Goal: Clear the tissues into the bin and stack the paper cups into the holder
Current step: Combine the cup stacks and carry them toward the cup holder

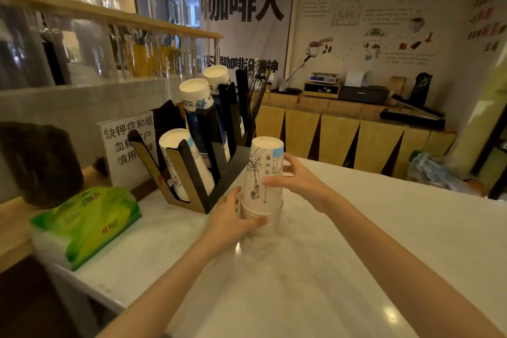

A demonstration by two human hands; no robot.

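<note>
A stack of white paper cups (264, 173) with line drawings stands upside down on the white counter (356, 241). My left hand (230, 219) grips the stack's rims at the bottom. My right hand (295, 175) wraps the upper cup from the right side. Just behind and left stands the black-and-wood cup holder (197, 173), with slanted slots. Its front slot holds white cups (178, 162); the slots behind hold blue-printed cups (199, 110) and another stack (218, 77). No loose tissues and no bin are in view.
A green pack of tissues (87, 222) lies at the counter's left edge. A white sign (129, 145) with black writing stands behind the holder. A dark rounded object (38, 162) sits far left. Wooden cabinets with a scale and a printer line the back wall.
</note>
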